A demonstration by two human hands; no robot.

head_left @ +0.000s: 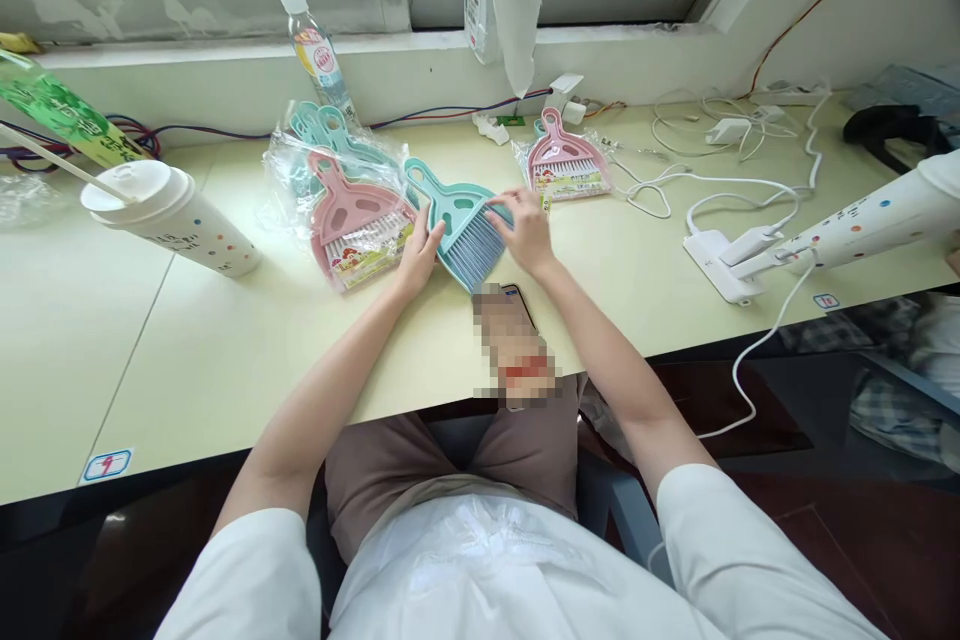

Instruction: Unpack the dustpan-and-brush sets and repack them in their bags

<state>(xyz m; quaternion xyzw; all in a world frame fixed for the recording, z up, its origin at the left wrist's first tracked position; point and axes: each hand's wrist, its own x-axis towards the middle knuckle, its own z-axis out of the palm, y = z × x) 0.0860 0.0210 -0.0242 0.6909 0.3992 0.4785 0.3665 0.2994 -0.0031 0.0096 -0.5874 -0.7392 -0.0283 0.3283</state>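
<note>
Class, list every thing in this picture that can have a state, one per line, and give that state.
Teal brush and dustpan set: unwrapped, flat on the table, touched by both hands.
Left hand: open, fingers on the set's left edge.
Right hand: resting on the set's right side.
Pink set: in its wrapper.
Second pink set: wrapped, lying apart.
Water bottle: capped, upright.
Dotted cup: lidded, straw in.

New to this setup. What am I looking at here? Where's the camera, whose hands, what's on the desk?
One picture, from a camera worn on a person's head, looking down at their own bare hands; no machine. The left hand and right hand both rest on a teal mini brush and dustpan set, out of its bag, on a pale desk. To its left lies a pink set in plastic wrap; another pink set lies behind. Also there: a dotted paper cup, a water bottle and white chargers with cables.
</note>
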